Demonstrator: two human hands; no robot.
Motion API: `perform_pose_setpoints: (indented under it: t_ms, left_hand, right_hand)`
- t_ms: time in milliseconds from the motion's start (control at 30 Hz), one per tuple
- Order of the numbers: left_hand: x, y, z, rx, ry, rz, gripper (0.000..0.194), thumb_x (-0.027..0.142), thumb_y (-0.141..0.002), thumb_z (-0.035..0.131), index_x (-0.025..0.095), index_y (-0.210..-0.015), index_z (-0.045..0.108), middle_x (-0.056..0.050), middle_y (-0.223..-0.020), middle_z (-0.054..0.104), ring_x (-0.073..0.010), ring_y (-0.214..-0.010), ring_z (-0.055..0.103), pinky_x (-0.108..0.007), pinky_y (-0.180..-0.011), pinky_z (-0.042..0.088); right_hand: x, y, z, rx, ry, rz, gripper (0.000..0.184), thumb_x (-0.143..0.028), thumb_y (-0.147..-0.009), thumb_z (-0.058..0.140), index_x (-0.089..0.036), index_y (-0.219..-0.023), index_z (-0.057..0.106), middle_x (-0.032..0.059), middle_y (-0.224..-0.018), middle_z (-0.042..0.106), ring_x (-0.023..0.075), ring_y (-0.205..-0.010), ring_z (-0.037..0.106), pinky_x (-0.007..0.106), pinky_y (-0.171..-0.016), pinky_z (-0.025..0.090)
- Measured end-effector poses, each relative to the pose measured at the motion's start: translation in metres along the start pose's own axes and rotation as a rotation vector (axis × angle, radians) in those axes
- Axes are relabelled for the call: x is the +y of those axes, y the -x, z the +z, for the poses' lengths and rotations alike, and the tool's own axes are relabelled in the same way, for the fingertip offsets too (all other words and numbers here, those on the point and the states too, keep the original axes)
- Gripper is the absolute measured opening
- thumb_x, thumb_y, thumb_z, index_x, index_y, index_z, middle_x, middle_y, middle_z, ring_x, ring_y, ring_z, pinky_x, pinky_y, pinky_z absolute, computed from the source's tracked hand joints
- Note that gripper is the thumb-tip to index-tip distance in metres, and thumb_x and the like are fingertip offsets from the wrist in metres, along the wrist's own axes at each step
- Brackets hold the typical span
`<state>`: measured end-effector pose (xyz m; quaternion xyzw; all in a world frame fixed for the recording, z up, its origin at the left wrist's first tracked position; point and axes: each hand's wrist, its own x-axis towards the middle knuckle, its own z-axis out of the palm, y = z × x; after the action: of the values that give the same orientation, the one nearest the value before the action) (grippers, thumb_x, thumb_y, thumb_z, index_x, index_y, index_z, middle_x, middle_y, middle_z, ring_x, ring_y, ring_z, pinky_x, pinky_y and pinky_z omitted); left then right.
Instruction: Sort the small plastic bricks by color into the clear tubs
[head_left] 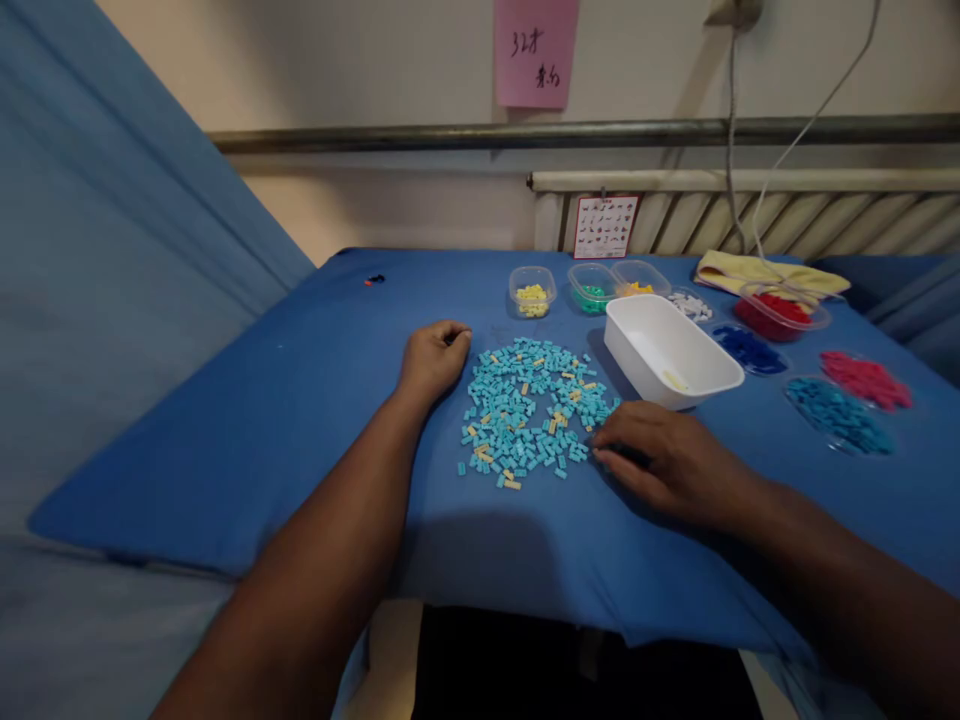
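Behind everything rises a pale wall (pixel 390 60), with a light-blue curtain (pixel 97 200) falling on the left and a ribbed radiator (pixel 825 210) on the right. Before it, blue cloth (pixel 187 430) covers a broad table. Two bare forearms reach in from the near side, angled inward, with the hands set down on either side of a wide, loose spread of turquoise bricks (pixel 495 405). This spread lies just right of the left hand (pixel 435 360) and just left of the right hand (pixel 660 455).

Fingers curl inward on the left hand, its thumb against them; whether anything is held there cannot be told. On the right hand the fingers are bent and the thumb lies below them, a dark gap between; the tips are at the spread's right edge, and whether they pinch a brick is unclear.

Just beyond the right hand stands a white tub (pixel 630 365) with a small pale-yellow piece inside. Farther out are smaller clear holders: one tub (pixel 551 295) of yellow bricks, then others with green, orange, white, red, dark-blue, pink and more turquoise pieces. Smallest of all, single cream bricks (pixel 512 485) are mixed among the turquoise ones.
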<state>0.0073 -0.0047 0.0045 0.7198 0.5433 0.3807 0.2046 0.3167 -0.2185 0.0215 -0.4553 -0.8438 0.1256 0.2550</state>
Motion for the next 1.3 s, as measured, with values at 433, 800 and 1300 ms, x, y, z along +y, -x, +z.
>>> perform_pose_setpoints:
  t_ms: [433, 800, 1300]
  left_hand:
    - [0.003, 0.001, 0.004, -0.05, -0.042, -0.035, 0.025, 0.032, -0.094, 0.066, 0.02, -0.106, 0.085, -0.008, -0.107, 0.084, -0.0257, -0.097, 0.075, -0.038, -0.092, 0.057]
    - [0.012, 0.004, 0.002, -0.09, -0.122, -0.057, 0.025, 0.031, -0.096, 0.066, 0.024, -0.11, 0.085, -0.006, -0.11, 0.084, -0.0245, -0.099, 0.075, -0.036, -0.091, 0.057]
    - [0.009, 0.004, 0.003, -0.115, -0.151, -0.058, 0.024, 0.031, -0.098, 0.067, 0.023, -0.111, 0.086, -0.007, -0.106, 0.084, -0.0236, -0.095, 0.074, -0.035, -0.089, 0.055]
  right_hand:
    - [-0.009, -0.002, 0.002, -0.054, 0.196, 0.15, 0.01, -0.025, -0.102, 0.061, -0.022, -0.102, 0.071, 0.0067, -0.095, 0.07, 0.0238, -0.087, 0.066, 0.034, -0.072, 0.045]
    - [-0.005, -0.019, 0.007, -0.02, 0.307, 0.217, 0.015, -0.026, -0.103, 0.059, -0.022, -0.1, 0.073, 0.0074, -0.096, 0.077, 0.0247, -0.088, 0.072, 0.034, -0.074, 0.045]
    - [-0.006, -0.029, -0.001, -0.163, 0.321, 0.293, 0.016, -0.023, -0.096, 0.063, -0.023, -0.091, 0.078, 0.0042, -0.087, 0.079, 0.0207, -0.075, 0.07, 0.032, -0.065, 0.035]
